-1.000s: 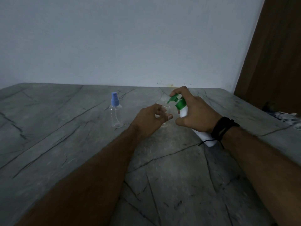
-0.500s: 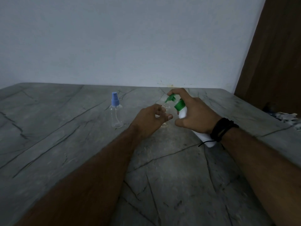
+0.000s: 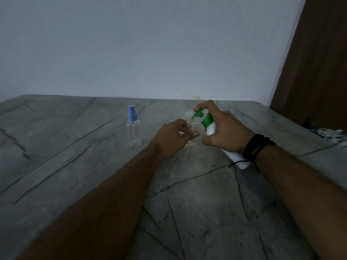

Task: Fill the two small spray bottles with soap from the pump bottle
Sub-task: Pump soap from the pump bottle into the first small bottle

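My right hand (image 3: 223, 128) grips a white pump bottle (image 3: 211, 128) with a green pump head, tilted to the left, with a finger over the top of the pump. The green nozzle sits just above the open neck of a small clear spray bottle (image 3: 191, 124) that has no cap. My left hand (image 3: 173, 136) holds this small bottle upright on the grey table (image 3: 75, 166), fingers curled round it and hiding most of it. A second small clear spray bottle (image 3: 133, 128) with a blue spray cap stands upright to the left, apart from both hands.
A pale wall runs behind the table's far edge. A brown wooden door (image 3: 315, 62) stands at the right. Crumpled cloth or paper (image 3: 330, 134) lies at the table's far right edge. Black cords wrap my right wrist.
The pump bottle's head has dipped slightly toward the open small bottle. Both hands stay almost in place.
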A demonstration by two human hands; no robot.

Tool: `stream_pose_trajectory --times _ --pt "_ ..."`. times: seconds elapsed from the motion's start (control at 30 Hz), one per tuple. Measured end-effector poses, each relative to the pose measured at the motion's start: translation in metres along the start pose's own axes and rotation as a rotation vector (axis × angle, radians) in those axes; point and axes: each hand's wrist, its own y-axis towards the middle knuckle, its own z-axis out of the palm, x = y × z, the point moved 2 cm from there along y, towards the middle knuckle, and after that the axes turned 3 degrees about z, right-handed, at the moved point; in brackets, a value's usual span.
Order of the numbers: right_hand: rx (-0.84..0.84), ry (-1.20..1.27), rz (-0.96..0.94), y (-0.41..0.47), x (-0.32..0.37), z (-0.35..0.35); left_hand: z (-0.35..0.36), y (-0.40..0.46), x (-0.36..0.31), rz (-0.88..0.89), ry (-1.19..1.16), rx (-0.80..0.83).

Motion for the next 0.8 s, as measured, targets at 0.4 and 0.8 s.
stream_pose_trajectory --times 0.4,0.8 --pt "-0.032 0.024 -0.017 -0.0018 0.0007 -0.0009 0.001 0.0011 0.002 0.0 0.01 -0.003" --pt "-0.061 0.045 -0.035 -0.0017 0.0019 -0.0015 0.0024 0.0023 0.0015 0.0 0.022 -0.001"
